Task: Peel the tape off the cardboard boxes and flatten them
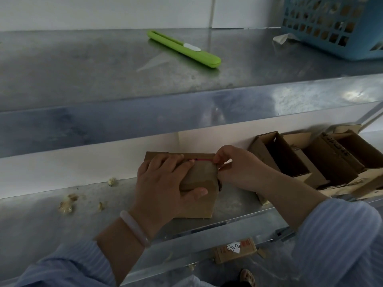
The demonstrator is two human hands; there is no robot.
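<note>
A small brown cardboard box [199,183] stands on the lower metal shelf [41,220], in the middle of the view. My left hand [163,183] grips it from the left, fingers over the top and thumb across the front face. At the box's top right corner my right hand [236,166] pinches something, apparently the end of a tape strip; the tape itself is hard to make out. A thin pink line [202,160] runs along the top edge between the two hands.
Several opened cardboard boxes [290,160] lie to the right on the same shelf. Balled tape scraps [67,203] sit at the left. On the upper shelf lie a green utility knife [184,49] and a blue plastic basket [335,23]. A flattened box [234,249] lies on the floor.
</note>
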